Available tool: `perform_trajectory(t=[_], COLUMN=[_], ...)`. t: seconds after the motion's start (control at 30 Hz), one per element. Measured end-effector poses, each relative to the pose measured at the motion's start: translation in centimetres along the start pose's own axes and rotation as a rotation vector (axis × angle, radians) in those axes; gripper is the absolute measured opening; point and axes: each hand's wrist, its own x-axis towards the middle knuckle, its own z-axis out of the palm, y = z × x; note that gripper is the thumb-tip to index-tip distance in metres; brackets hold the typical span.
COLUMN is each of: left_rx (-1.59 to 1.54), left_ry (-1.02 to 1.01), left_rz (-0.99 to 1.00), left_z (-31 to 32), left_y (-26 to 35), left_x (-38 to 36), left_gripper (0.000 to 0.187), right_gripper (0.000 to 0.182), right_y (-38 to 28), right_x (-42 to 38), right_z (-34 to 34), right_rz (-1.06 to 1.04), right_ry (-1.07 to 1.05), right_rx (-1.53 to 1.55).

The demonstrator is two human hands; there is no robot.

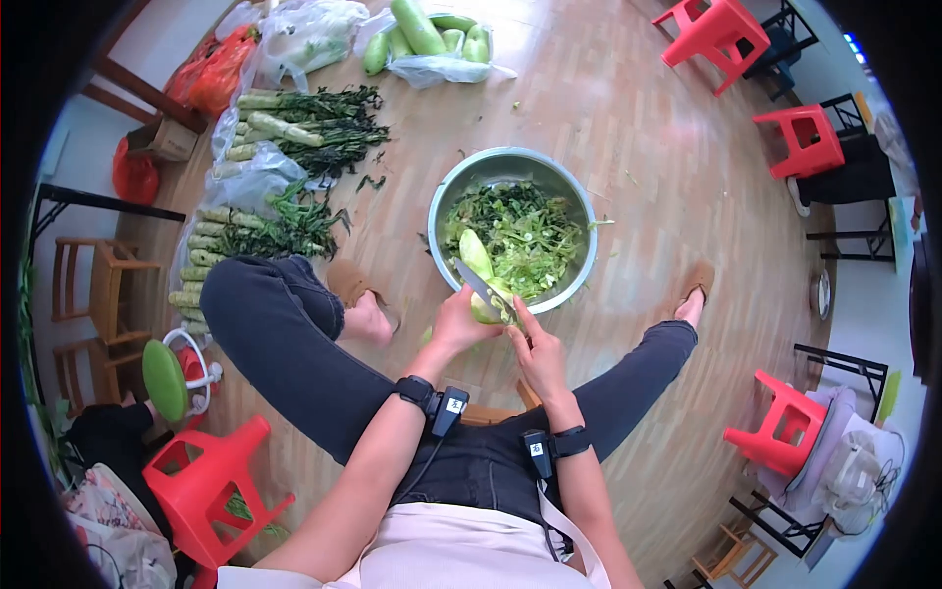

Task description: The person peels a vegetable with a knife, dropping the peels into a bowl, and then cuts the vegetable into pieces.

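Observation:
Over the near rim of a metal basin, my left hand is closed around a pale green peeled gourd, whose far end points into the basin. My right hand grips a knife, its blade lying across the gourd. Thin green shavings cling near the blade's lower end. Inside the basin is a heap of chopped leaves and green peelings. The knife's handle is mostly hidden by my fingers.
Leafy celtuce stems lie stacked on plastic to the left. Whole green gourds sit in a bag at the top. Red stools stand around both sides, with a small wooden chair at left. My feet flank the basin on the wooden floor.

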Motion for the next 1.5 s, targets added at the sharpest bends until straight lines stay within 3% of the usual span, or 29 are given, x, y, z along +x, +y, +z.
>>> perform_trajectory(t=[0.07, 0.17, 0.57, 0.7, 0.8, 0.87, 0.9, 1.0, 1.13, 1.2, 1.23, 1.33, 1.5], left_rx=[0.29, 0.362, 0.484, 0.466, 0.48, 0.449, 0.458, 0.372, 0.265, 0.265, 0.288, 0.297, 0.291], left_ry=[0.026, 0.084, 0.037, 0.058, 0.081, 0.077, 0.081, 0.139, 0.119, 0.074, 0.063, 0.058, 0.078], left_rz=[-0.001, 0.001, 0.114, 0.112, 0.107, 0.154, 0.148, 0.078, -0.041, -0.1, -0.089, -0.078, -0.061], left_z=[-1.3, -1.6, -0.5, -0.1, 0.3, 0.0, -0.1, -0.1, 0.1, 0.0, -0.1, -0.1, -0.5], left_y=[1.6, 1.3, 0.4, 0.1, -0.5, -0.3, -0.1, -0.1, -0.8, -0.4, 0.0, 0.1, 0.0], left_x=[-0.4, -0.4, -0.5, -0.5, -0.5, -0.7, -0.8, -0.6, 0.0, 0.1, 0.0, -0.1, -0.1], left_gripper=[0.068, 0.066, 0.072, 0.072, 0.073, 0.073, 0.073, 0.073, 0.072, 0.075, 0.074, 0.073, 0.071], right_gripper=[0.044, 0.044, 0.037, 0.035, 0.037, 0.041, 0.044, 0.041, 0.039, 0.039, 0.041, 0.042, 0.039], right_y=[-0.1, 0.3, -0.3, 0.8, 2.4, 4.8, 4.0, 5.0, 4.4, 2.9, 2.8, 2.4, 2.1], right_x=[0.1, 0.1, 1.3, 1.8, 2.1, 2.7, 2.7, 1.3, 1.1, 1.0, 1.2, 2.1, 2.0], right_z=[-0.1, 0.4, 0.3, 1.3, 3.2, 5.1, 4.3, 4.0, 1.5, 1.3, 0.8, -0.1, 0.1], right_rz=[-0.015, -0.044, 0.155, 0.096, 0.173, 0.452, 0.702, 0.775, 0.669, 0.278, 0.252, 0.245, 0.215], right_ry=[-0.015, 0.011, -0.103, -0.044, 0.016, 0.081, -0.009, -0.119, -0.091, 0.023, -0.101, -0.14, -0.175], right_rx=[-0.201, -0.175, -0.227, -0.206, -0.185, 0.424, 0.737, 1.263, 1.07, 0.473, 0.283, 0.049, 0.052])
